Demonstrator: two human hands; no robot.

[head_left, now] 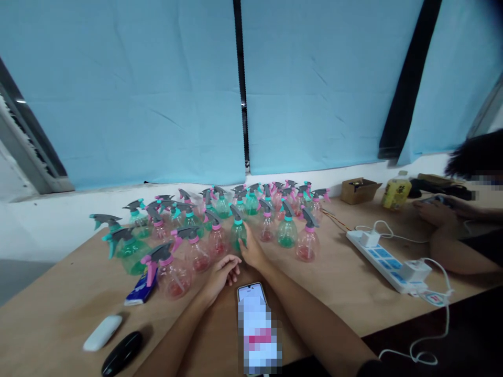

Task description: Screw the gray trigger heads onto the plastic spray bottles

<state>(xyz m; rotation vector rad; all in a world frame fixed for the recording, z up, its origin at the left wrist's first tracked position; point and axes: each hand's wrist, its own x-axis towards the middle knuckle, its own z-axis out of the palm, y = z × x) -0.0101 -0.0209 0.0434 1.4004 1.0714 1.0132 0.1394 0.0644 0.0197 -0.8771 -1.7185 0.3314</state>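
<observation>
My right hand is wrapped round the right side of a green spray bottle with a grey and teal trigger head, which stands upright on the table. Just left of it, my left hand rests on the table, fingers loosely bent and partly apart, with nothing visible in it. Around both hands stand several clear pink and green spray bottles. The nearest are a pink one behind my left hand and another pink one to its left. A lit phone lies between my forearms, its screen partly blurred.
A blue packet, a white case and a black oval object lie at the left. On the right are a power strip with chargers and cables, a cardboard box, a yellow bottle and another person's hands.
</observation>
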